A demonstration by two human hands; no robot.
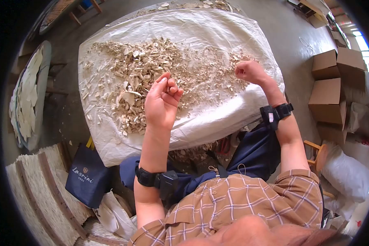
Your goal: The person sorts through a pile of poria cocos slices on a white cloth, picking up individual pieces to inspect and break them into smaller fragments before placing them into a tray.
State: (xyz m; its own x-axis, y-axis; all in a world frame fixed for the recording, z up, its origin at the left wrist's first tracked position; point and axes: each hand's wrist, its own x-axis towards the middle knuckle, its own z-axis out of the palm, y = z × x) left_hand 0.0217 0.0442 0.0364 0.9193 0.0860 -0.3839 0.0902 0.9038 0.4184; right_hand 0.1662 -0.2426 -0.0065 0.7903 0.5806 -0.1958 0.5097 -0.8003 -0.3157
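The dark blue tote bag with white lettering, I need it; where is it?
In the head view, the dark blue tote bag stands on the floor at lower left, below the white sheet, beside the left hand's forearm.

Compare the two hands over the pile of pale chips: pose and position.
The left hand is raised palm-up, fingers curled loosely, above the near side of the chips. The right hand is closed in a fist, farther out at the pile's right edge. Both wrists wear black bands.

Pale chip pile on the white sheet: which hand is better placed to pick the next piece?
Probably right. The right hand sits low at the edge of the chip pile, fingers curled among pieces. The left hand is raised above the white sheet, palm up, fingers half folded.
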